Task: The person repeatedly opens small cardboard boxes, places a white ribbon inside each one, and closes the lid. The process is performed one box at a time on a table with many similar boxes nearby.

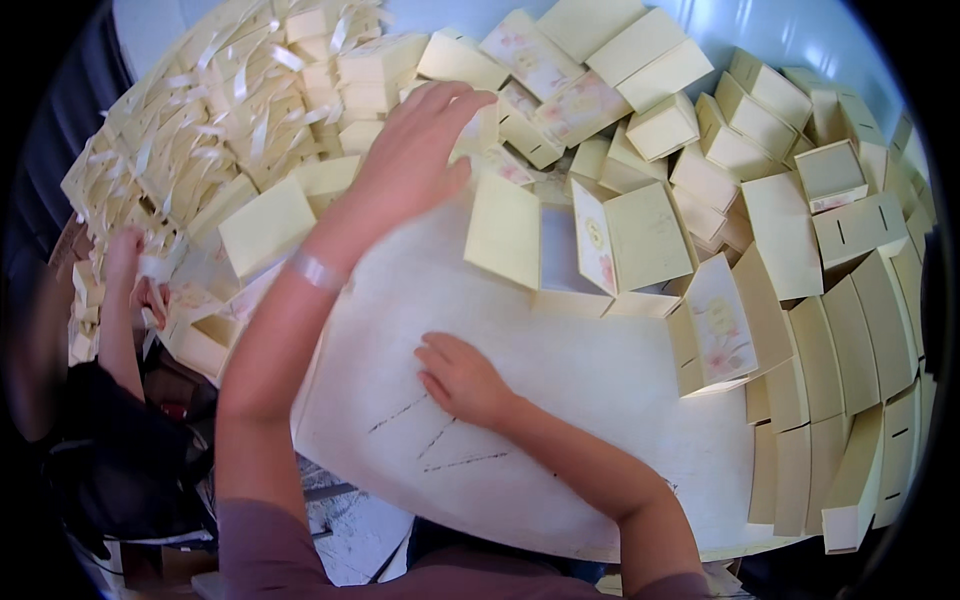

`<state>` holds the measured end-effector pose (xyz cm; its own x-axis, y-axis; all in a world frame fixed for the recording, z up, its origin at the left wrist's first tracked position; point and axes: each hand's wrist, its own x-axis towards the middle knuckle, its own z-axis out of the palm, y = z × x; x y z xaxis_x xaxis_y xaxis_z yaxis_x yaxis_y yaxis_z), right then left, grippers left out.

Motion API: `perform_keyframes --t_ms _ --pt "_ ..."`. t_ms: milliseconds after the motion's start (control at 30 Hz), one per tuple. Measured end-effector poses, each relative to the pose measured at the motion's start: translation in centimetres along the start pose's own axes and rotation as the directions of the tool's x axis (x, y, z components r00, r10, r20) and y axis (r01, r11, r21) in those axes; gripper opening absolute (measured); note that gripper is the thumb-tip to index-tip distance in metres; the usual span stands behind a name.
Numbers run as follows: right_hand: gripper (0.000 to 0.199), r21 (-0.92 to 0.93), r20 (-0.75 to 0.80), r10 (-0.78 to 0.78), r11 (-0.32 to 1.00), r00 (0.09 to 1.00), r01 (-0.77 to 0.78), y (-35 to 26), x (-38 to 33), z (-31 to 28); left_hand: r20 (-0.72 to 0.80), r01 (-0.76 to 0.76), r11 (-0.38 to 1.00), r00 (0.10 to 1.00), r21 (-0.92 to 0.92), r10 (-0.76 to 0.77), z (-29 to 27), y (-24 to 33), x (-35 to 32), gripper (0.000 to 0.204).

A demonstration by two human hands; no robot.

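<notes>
with folded cream boxes (pixel 790 250) heaped from twelve to four o'clock, the open left hand (pixel 415 150) reached into unfolded ones, the right hand (pixel 460 378) lay flat and empty on the board (pixel 560 440).

white table (pixel 600 390) | cream boxes (pixel 790 300) heaped along far and right edges
</notes>
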<state>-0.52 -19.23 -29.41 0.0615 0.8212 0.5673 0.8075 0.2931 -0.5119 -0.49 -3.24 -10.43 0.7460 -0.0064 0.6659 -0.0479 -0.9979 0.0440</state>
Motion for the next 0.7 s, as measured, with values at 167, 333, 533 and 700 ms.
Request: perform_keyframes --t_ms 167,333,533,700 --pt "0.017 0.033 0.042 -0.045 0.998 0.998 0.043 0.4 0.6 1.0 0.373 -0.067 0.850 0.914 0.522 -0.157 8.4 -10.4 6.4 0.076" --pt "0.015 0.005 -0.045 -0.047 0.999 0.998 0.047 0.3 0.8 1.1 0.421 0.014 0.835 0.859 0.549 -0.291 12.5 -14.2 10.3 0.083" --pt "0.012 0.020 -0.059 0.004 1.000 0.998 -0.003 0.1 0.4 1.1 0.540 -0.055 0.822 0.778 0.567 -0.321 11.6 -12.5 10.5 0.082" --pt "0.012 -0.009 0.025 0.002 1.000 1.000 -0.002 0.1 0.7 0.8 0.071 0.224 0.961 0.969 0.163 -0.237 5.4 -12.6 7.5 0.069"
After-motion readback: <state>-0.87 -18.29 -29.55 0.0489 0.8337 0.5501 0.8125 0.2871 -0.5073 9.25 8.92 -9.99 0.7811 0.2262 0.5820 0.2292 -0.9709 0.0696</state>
